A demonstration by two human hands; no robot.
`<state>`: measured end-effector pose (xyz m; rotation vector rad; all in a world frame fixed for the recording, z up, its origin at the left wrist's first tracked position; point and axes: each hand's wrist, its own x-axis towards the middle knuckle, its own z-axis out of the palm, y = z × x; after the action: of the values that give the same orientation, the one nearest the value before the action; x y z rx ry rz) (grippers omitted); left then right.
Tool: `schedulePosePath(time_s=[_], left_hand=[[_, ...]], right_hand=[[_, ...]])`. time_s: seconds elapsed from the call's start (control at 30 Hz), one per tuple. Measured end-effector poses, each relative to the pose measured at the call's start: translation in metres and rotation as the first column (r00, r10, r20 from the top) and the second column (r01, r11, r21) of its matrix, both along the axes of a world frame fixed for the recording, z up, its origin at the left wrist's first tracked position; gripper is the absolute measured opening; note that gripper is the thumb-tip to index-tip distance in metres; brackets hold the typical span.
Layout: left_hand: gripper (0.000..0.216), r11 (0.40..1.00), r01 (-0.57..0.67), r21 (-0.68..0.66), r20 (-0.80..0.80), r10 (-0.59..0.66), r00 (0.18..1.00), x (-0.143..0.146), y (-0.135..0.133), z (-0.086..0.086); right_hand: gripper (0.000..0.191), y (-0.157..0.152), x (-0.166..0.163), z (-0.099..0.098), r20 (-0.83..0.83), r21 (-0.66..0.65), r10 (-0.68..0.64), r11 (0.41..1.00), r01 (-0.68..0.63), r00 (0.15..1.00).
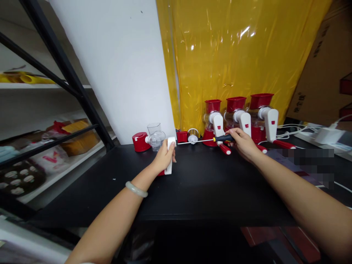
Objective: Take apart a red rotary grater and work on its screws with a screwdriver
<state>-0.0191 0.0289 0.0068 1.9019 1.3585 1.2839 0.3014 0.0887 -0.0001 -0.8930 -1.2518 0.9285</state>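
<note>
My left hand is closed around a white crank handle with a red grip end, held on the black table. The handle joins a clear grinder body with a red base lying on its side. My right hand grips a screwdriver with a black and yellow handle. Its thin shaft runs level to the left and its tip meets the top of the white handle. A pale bangle circles my left wrist.
Three assembled red and white hand grinders stand in a row before a yellow plastic sheet. A small red part and a metal drum lie beside them. White chargers and cables sit right; a black shelf rack stands left.
</note>
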Motion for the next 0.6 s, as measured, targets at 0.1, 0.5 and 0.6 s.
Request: schedulePosePath(time_s=[0.1,0.5,0.6], left_hand=[[0.036,1.000,-0.006,-0.019,0.011,0.007,1.000,-0.001,0.001,-0.002],[0.037,0.999,-0.015,-0.036,0.003,0.016,1.000,-0.002,0.004,-0.004],[0.037,0.999,-0.017,-0.029,0.027,0.018,0.999,-0.004,0.006,-0.005]], right_hand=[[0.048,-0.002,-0.003,0.001,-0.054,-0.022,0.022,0.999,-0.023,0.998],[0.024,-0.003,0.000,0.000,-0.019,0.034,0.029,0.999,-0.028,0.999],[0.038,0.002,0.002,-0.006,0.202,0.112,-0.139,0.987,0.118,0.969]])
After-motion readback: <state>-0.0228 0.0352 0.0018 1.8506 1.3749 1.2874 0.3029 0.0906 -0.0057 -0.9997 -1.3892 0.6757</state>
